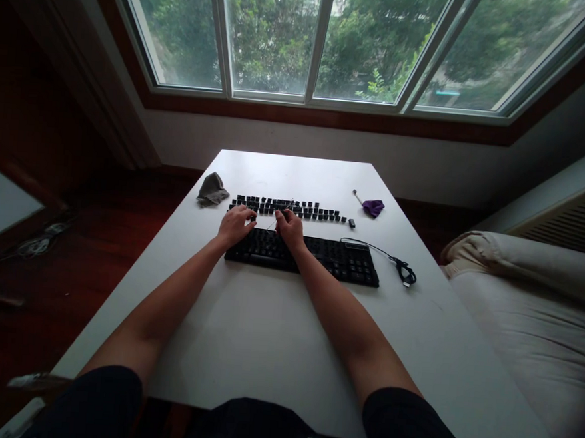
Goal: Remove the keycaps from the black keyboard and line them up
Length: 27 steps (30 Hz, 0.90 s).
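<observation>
A black keyboard [340, 259] lies on the white table in front of me. My left hand [235, 226] is over its far left corner, with thumb and fingers closed round a small black keycap [253, 218]. My right hand [290, 231] is above the keyboard's left half. Its fingers are pinched on a small dark-handled tool with thin wires that looks like a wire keycap puller [286, 212]. Loose black keycaps [317, 213] stand in rows just beyond the keyboard, partly hidden behind both hands.
A grey cloth [212, 191] lies at the table's far left. At the right are a purple cloth [373, 208] and a thin brush-like stick [357, 196]. The keyboard's coiled cable [405, 272] rests beside its right end. A pale sofa [526, 315] flanks the white table [244, 336].
</observation>
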Tool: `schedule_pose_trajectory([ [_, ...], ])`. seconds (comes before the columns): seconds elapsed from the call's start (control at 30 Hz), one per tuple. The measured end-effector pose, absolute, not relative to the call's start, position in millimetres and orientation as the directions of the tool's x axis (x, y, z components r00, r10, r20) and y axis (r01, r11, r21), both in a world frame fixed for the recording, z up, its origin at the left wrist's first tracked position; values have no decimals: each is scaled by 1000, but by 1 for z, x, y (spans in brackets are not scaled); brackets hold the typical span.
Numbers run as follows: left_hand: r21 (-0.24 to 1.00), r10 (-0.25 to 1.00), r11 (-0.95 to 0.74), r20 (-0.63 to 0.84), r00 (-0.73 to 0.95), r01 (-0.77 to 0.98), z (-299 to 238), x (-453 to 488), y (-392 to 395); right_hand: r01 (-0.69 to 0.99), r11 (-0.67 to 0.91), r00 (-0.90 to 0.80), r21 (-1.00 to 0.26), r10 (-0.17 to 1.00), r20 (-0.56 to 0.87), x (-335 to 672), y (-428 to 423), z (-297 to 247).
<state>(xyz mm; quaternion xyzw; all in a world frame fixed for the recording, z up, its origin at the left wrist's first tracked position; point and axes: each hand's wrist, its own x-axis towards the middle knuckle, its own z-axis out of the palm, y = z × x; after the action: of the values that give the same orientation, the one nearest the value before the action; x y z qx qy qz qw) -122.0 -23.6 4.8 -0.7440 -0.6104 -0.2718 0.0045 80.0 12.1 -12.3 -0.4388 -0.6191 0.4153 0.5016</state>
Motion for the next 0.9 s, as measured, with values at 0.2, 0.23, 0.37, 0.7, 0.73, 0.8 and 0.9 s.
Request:
schedule_pose_trajectory([
  [0.2,244,917,-227,381,122,943,3,-117,3,106,275,-109,-956,959,263,80,13,-13],
  [0.23,236,917,-226,378,125,945,1,-116,7,108,279,-110,-954,957,267,80,14,-14],
  [0.37,230,928,-205,354,115,951,-6,-116,18,141,296,-114,-945,953,281,80,15,-15],
  [0.7,229,958,-113,284,45,967,-15,-121,32,146,291,-112,-946,955,276,80,14,-14],
  [0.73,230,958,-110,283,42,967,-16,-121,33,151,290,-110,-945,955,276,80,14,-14],
  [0.8,230,959,-107,280,40,967,-16,-122,33,158,294,-112,-943,954,279,80,14,-14],
  [0.9,226,959,-111,282,44,968,-16,-122,33,153,305,-118,-940,950,289,80,13,-14],
])
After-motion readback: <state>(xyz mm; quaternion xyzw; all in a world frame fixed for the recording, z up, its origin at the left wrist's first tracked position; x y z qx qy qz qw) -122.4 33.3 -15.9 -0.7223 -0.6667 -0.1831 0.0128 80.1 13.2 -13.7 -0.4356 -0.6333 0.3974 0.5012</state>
